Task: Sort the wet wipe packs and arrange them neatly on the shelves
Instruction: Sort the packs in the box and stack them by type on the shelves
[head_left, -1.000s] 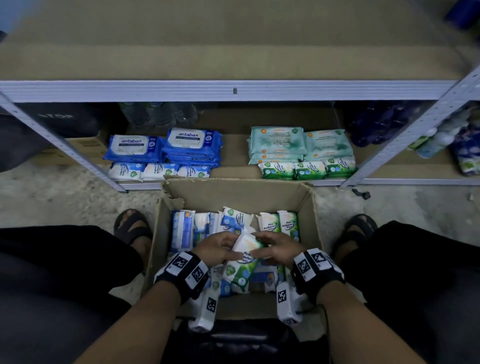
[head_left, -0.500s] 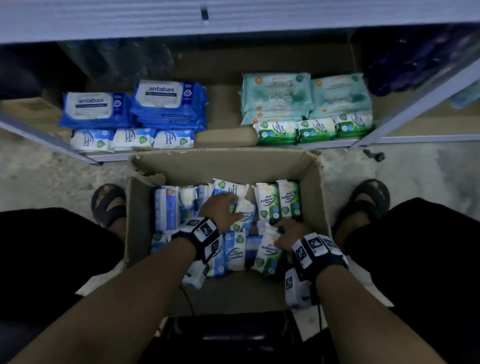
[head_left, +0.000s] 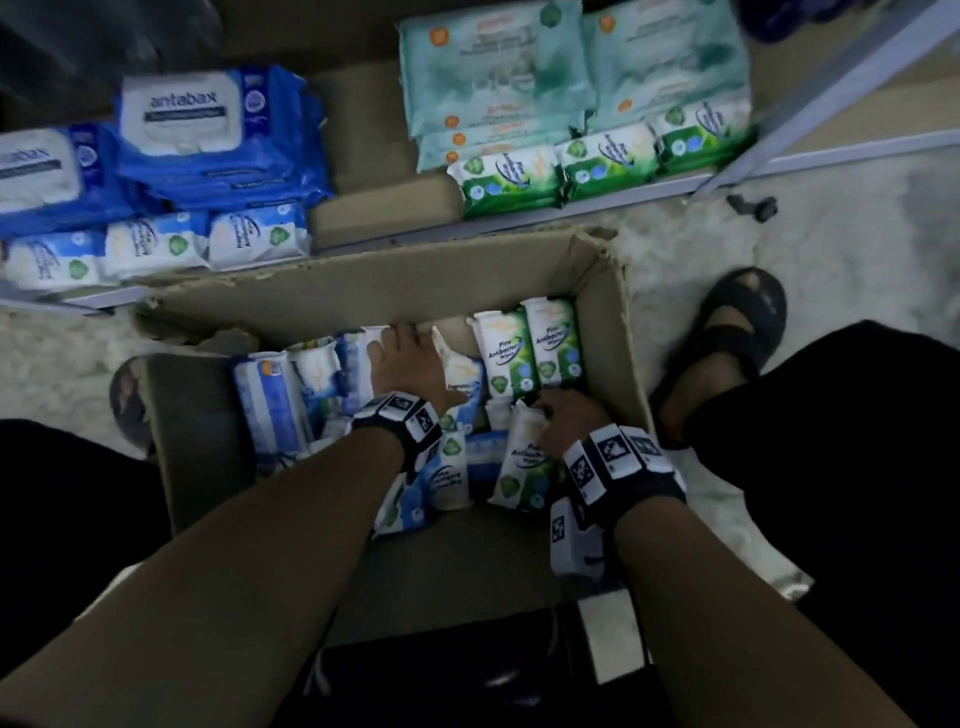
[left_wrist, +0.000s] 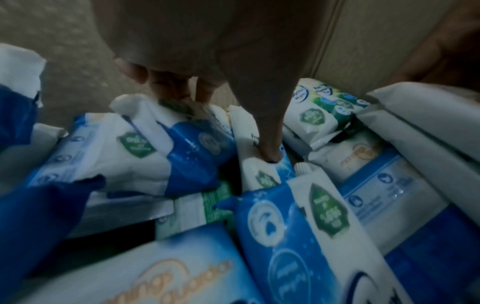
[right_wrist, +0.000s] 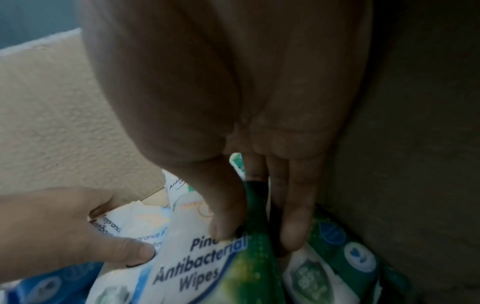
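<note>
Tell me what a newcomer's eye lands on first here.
Both hands are deep in the cardboard box of mixed wipe packs: the left hand among blue packs, the right hand pinching a green pine pack. Behind, the shelf holds blue stacks left, green stacks right.

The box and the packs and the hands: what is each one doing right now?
Cardboard box: open, packs inside.
Left hand: reaching among the blue packs, fingers curling on one.
Right hand: pinching a green Pine pack.
Shelf: blue stacks left, green stacks right.
</note>
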